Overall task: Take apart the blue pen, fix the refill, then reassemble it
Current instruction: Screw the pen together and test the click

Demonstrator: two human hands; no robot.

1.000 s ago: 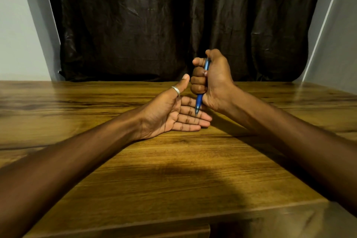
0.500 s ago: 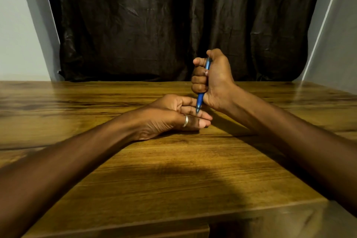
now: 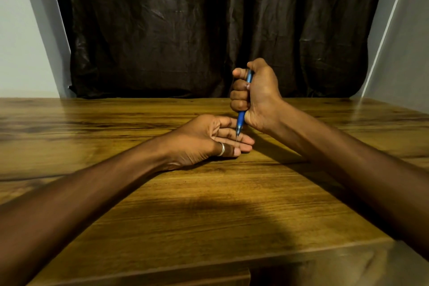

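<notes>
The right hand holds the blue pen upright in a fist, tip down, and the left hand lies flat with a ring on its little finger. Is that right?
One detail is wrong: the head view shows the ring on the left hand's thumb. The right hand does grip the blue pen upright, tip down.

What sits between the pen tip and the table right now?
In the head view, the left hand's fingers lie under the pen tip, resting on the table. The right hand holds the pen upright.

My pen [image 3: 241,121] is bright blue, my ring [image 3: 222,149] silver, the table [image 3: 185,204] streaked honey-brown wood grain, the curtain [image 3: 209,30] dark brown.
</notes>
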